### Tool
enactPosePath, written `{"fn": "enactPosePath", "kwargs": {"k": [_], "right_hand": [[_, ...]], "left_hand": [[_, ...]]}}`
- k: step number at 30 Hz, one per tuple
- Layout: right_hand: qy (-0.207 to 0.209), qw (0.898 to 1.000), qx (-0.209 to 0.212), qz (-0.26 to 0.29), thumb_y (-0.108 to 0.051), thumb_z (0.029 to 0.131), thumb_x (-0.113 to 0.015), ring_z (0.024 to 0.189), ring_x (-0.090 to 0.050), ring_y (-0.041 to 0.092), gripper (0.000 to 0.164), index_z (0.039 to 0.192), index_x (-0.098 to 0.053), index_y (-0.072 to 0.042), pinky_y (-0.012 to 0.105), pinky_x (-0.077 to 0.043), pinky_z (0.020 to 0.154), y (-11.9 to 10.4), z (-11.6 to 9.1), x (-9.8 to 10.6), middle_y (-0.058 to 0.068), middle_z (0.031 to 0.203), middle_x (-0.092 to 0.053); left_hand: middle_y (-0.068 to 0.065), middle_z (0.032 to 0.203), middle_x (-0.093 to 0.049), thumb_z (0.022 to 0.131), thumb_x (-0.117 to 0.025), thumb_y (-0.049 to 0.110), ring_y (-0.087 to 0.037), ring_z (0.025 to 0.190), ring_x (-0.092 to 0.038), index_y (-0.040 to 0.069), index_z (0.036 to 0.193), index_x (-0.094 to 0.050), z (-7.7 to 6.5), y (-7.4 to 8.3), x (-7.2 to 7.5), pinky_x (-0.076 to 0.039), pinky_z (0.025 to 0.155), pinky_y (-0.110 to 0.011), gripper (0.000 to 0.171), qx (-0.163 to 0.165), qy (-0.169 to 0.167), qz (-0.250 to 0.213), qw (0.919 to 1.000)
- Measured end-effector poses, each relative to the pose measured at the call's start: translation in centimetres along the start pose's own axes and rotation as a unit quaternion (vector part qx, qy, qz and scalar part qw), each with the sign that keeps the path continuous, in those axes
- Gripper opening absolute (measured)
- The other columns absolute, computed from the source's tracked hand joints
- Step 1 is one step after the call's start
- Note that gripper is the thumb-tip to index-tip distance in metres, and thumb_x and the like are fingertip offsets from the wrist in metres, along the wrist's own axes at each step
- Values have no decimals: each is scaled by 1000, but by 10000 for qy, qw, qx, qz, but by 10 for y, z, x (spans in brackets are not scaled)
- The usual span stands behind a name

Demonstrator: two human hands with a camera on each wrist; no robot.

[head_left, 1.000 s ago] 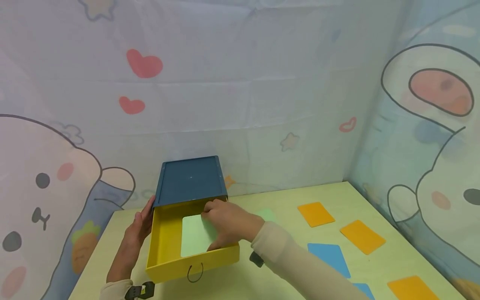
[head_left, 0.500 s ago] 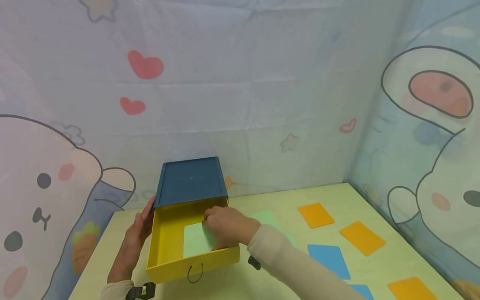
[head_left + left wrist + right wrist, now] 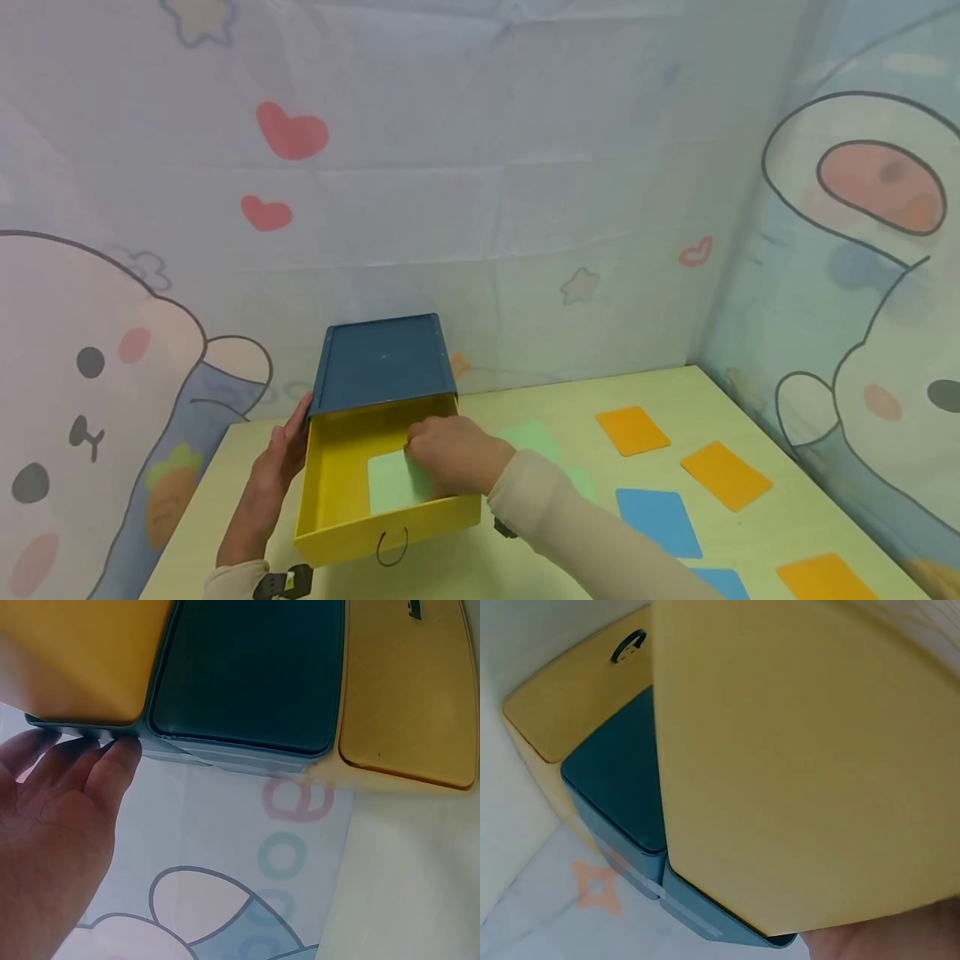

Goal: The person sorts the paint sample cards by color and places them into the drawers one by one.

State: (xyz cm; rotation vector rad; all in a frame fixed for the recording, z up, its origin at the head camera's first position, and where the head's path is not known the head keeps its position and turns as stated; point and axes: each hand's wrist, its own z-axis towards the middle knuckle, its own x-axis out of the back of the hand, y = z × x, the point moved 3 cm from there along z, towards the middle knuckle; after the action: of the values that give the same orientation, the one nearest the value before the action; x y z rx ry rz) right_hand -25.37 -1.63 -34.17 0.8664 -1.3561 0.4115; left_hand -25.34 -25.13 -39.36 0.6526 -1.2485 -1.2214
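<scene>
A small stacked drawer unit with a dark blue top [image 3: 382,358] stands against the back cloth. Its uppermost yellow drawer [image 3: 375,535] is pulled out, with a loop handle on the front. Inside that drawer my right hand [image 3: 459,457] grips a pale green card [image 3: 390,483], which lies low near the drawer floor; the hand covers the card's right part. Along the unit's left side, my left hand [image 3: 273,467] rests with fingers extended. In the left wrist view, the fingertips [image 3: 120,754] touch the unit's edge beside the drawer.
To the right of the drawer lie pale green cards [image 3: 531,437], partly behind my right arm. Orange cards [image 3: 632,430] and blue cards [image 3: 660,522] are spread over the table's right side. Below the pulled-out drawer are a dark teal drawer front [image 3: 247,675] and another yellow one [image 3: 409,697].
My right hand has sunk deeper into the drawer, and the pale green card has gone down with it. More of the green cards on the table shows. The left hand stays put.
</scene>
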Motion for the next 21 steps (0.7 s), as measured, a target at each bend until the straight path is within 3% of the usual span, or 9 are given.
{"fn": "enactPosePath", "kwargs": {"k": [3,5,7,12,16,21], "right_hand": [[-52,10000,-24,42,-46,79,-84,101,-63,10,48,119,-72,-21,23,-58,85,1,0,0,-8,119,-68],[-55,9999,-21,111,-49,79,-83,107,-64,11,54,123,-71,-20,23,-58,90,3,0,2,-6,125,-67],[-23,9999,19,133,-54,78,-82,111,-63,11,61,126,-69,-19,22,-57,95,5,-1,5,-6,129,-66],[145,9971,-7,741,-60,78,-80,121,-62,14,76,135,-64,-13,23,-54,102,14,-5,21,-1,135,-64],[691,9850,-83,1577,-51,82,-80,120,-64,18,70,135,-65,-8,27,-55,102,24,-16,35,3,133,-66],[1776,9588,110,2216,-37,86,-80,111,-67,18,47,123,-72,-8,29,-57,98,40,-37,42,4,122,-71]], "left_hand": [[-12,171,-6,109,1,47,-3,152,-20,32,163,-7,-1,0,0,-29,100,4,57,-22,1,-42,10000],[-12,171,-6,109,1,47,6,146,-23,32,163,-7,-1,-1,0,-29,100,4,57,-45,12,-46,10000],[-12,171,-6,109,1,47,0,151,-21,32,163,-7,0,0,0,-29,101,4,57,-74,4,-90,9999],[-13,171,-5,108,2,47,-41,155,-10,30,163,-6,0,0,1,-29,99,5,58,-35,-14,-102,9999],[-12,171,-6,108,2,48,-44,154,-10,31,163,-5,0,0,0,-29,98,5,58,12,-11,-105,9999],[-13,171,-5,108,2,48,-44,154,-9,32,163,-6,0,1,-2,-29,98,5,58,32,-16,-147,9999]]}}
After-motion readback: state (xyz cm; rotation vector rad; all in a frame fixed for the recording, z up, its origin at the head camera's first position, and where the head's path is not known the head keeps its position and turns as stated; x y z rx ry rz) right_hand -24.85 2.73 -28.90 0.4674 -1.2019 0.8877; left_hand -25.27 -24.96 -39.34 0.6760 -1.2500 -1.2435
